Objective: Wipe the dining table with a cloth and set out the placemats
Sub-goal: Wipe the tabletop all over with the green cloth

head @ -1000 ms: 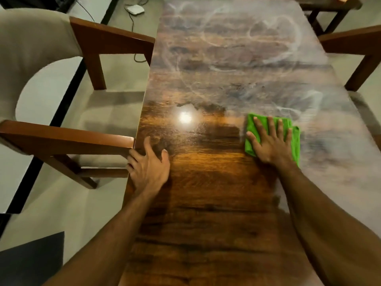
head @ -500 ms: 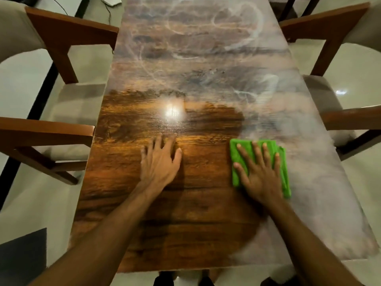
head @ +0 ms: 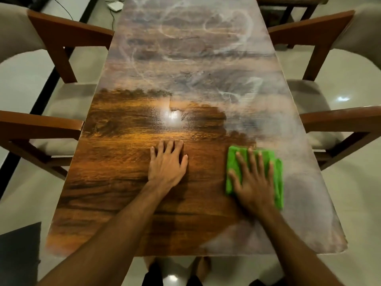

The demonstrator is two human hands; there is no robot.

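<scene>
The long wooden dining table [head: 115,182] runs away from me. Its near left part shines dark brown, while the far half and the right side carry a whitish, smeared film. A folded green cloth [head: 234,159] lies flat on the near right part, at the border of the film. My right hand [head: 253,180] presses flat on the cloth with fingers spread. Resting palm down on the bare shiny wood left of the cloth is my left hand [head: 168,162], holding nothing. No placemats are in view.
Wooden armchairs with pale cushions stand on both sides: one on the left [head: 51,112], one on the right [head: 334,112]. A white device with a cable [head: 114,5] lies on the floor at the far left. A dark mat [head: 19,250] lies at the near left.
The right hand has dragged the cloth toward me and toward the near right part. The left hand moved from the table's left edge to the middle. The view now takes in the near table edge.
</scene>
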